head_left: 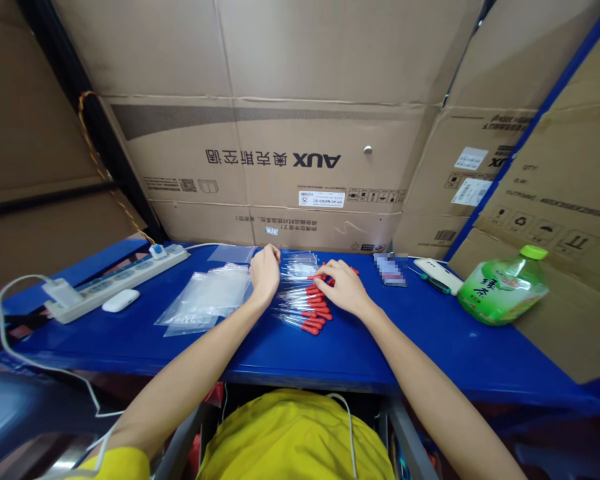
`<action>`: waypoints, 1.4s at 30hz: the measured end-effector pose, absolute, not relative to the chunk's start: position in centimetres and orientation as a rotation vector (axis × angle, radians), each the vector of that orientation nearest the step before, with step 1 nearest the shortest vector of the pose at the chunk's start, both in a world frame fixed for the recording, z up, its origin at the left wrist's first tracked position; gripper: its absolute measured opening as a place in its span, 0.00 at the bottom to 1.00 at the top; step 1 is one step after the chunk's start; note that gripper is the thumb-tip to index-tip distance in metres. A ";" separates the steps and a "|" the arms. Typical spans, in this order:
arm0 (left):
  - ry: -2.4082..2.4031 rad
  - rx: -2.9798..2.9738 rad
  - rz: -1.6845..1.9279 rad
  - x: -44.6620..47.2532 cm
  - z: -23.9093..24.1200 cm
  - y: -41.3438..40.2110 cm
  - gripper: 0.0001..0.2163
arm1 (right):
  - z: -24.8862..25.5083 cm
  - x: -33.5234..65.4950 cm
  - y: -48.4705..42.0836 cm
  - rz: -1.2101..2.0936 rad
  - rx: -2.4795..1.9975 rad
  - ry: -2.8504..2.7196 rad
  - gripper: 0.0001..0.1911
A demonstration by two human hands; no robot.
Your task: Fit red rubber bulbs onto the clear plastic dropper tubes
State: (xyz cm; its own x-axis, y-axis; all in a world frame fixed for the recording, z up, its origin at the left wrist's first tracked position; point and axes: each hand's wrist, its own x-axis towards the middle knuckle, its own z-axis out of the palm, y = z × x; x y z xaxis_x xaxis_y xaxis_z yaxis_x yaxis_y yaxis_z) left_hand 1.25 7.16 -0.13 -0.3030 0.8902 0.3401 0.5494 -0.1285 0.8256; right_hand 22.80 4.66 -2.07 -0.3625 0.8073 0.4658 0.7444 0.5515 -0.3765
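A row of several clear tubes with red caps (pixel 307 308) lies on the blue table (pixel 360 347) in front of me. My left hand (pixel 265 272) rests at the left ends of the tubes, fingers curled down onto them. My right hand (pixel 344 285) lies over the red-capped ends on the right, fingers bent and pressing on the caps. Whether either hand grips a single tube is not clear. A stack of clear plastic bags (pixel 207 300) lies just left of my left hand.
A white power strip (pixel 115 283) with a plugged charger and a white earbud case (pixel 121 300) sit at the left. A phone (pixel 391 270), a white device (pixel 437 275) and a green tea bottle (pixel 503 288) lie at the right. Cardboard boxes (pixel 280 167) wall the back.
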 end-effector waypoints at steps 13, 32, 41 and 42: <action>1.942 2.150 0.794 2.6 -0.2 6.0 0.16 | -2.7 23.3 4.9 0.216 -1.157 -2.314 0.06; 1.681 2.395 0.439 1.4 -1.3 7.2 0.08 | -3.8 42.2 10.9 0.234 -2.228 -1.651 0.20; 1.668 2.402 0.424 1.2 -1.4 7.5 0.09 | -4.5 41.8 11.3 0.260 -2.174 -1.601 0.23; 1.665 2.402 0.421 1.2 -1.5 7.6 0.09 | -4.4 41.9 11.3 0.269 -2.177 -1.592 0.22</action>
State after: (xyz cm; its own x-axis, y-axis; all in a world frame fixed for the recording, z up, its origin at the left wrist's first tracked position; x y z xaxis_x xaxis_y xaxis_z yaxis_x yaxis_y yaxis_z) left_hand 1.21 7.59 -1.46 0.3296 0.9359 0.1239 0.8825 -0.3521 0.3119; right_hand 41.86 11.26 -4.39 0.3228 0.9418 0.0935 0.8590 -0.2501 -0.4467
